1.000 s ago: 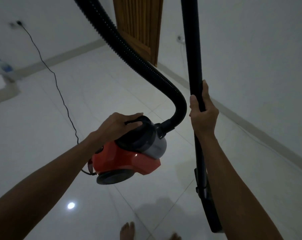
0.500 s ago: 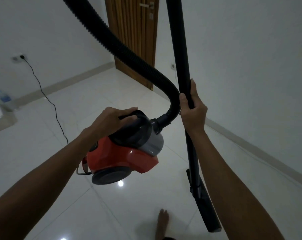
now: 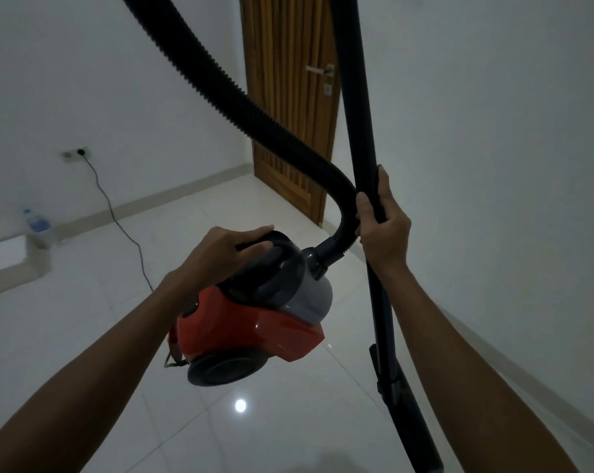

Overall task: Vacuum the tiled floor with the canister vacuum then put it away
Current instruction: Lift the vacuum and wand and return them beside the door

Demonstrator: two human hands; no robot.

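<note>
Head view: the left hand (image 3: 227, 250) curls round the black top handle of the red and grey vacuum (image 3: 254, 322), held above the glossy white tiled floor (image 3: 271, 421). Beside the vacuum, the right hand (image 3: 382, 227) grasps the smooth black tube (image 3: 363, 131). A ribbed hose (image 3: 241, 104) arcs from the vacuum's front; beyond stands a wooden door (image 3: 288, 97).

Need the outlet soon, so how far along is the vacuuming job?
Vacuuming looks over: the left hand carries the canister off the floor, and the right hand holds the wand upright. Left: its cord is plugged into the outlet, and it needs stowing.
</note>
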